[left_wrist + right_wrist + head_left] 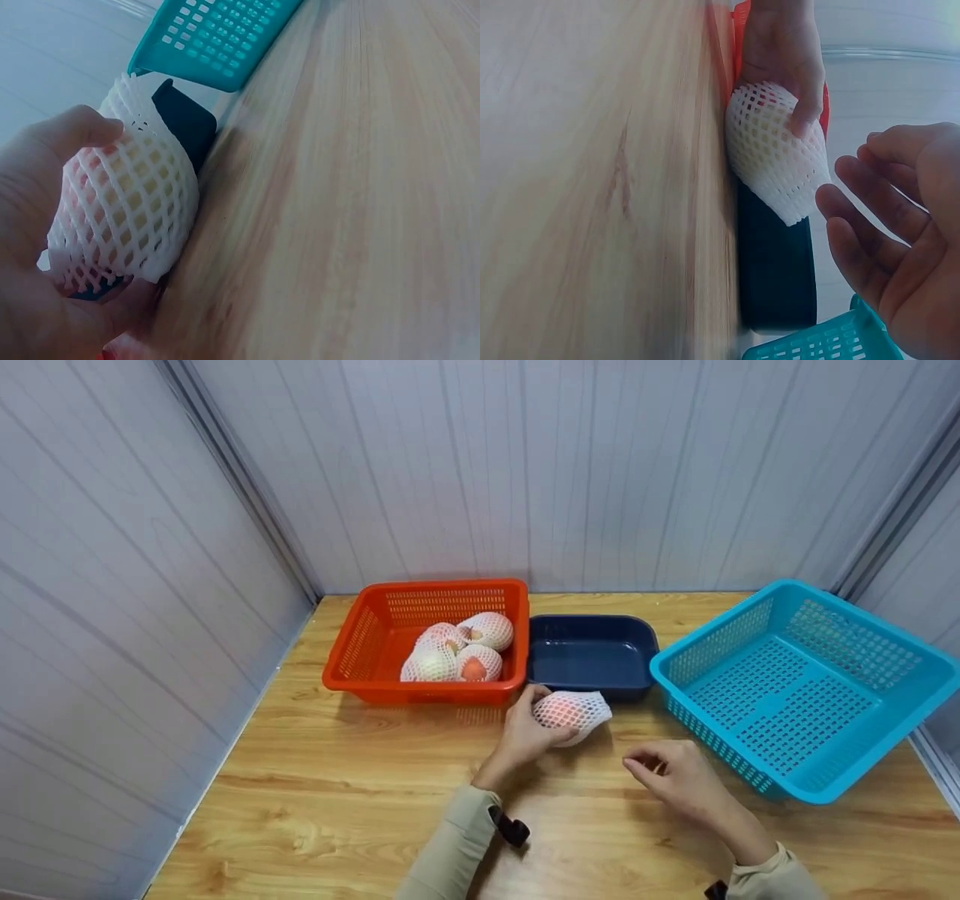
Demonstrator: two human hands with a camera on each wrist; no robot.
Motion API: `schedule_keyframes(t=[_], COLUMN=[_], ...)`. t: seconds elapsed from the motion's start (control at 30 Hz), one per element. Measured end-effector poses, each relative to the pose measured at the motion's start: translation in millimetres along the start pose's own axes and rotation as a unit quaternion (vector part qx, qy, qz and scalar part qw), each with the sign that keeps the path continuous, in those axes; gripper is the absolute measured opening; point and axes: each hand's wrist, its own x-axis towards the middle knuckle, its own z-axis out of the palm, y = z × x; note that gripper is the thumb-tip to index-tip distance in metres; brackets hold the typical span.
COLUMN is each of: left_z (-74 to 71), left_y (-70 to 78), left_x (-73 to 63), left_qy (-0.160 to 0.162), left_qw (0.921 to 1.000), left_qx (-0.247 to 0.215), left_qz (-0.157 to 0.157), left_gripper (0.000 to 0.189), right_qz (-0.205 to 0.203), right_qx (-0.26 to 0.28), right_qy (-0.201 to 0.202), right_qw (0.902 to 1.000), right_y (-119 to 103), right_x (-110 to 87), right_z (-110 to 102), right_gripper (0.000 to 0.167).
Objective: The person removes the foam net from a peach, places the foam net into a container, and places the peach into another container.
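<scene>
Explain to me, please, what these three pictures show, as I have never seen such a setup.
There is no machine here, only a person's bare hands: the left hand and the right hand. The wide picture comes from a camera on the head; the other two come from cameras on the left and right wrists. On the wooden table stand an orange basket with several net-wrapped fruits in it, a dark blue tray and a turquoise basket. The left hand grips another fruit in white netting; the right hand holds nothing.
</scene>
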Motion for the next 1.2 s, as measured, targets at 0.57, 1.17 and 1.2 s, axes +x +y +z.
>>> schedule_keyframes(t=[0.57,1.17,1.2], left_z=[-25.7,-37.7,-35.1], left_y=[41.7,61.5,54.6], left_x=[-37.8,-37.7,-35.7], left_qy=[-0.064,-0.132,-0.134], left_qw=[0.9894,0.9643,0.9632], left_qx=[-0.077,-0.167,-0.171], left_qz=[0.105,0.157,0.158], left_gripper=[0.067,0.065,0.066], right_qz=[-0.025,-0.051,-0.028], right_qx=[0.117,0.090,0.111], right_qy=[0.178,0.107,0.098], right_qw=[0.9768,0.9889,0.9886], right_y=[-75.0,-61.1,-62.0], right_x=[7.4,10.4,10.6], right_z=[-20.7,-15.5,-16.3], right_gripper=[0.018,0.032,0.030])
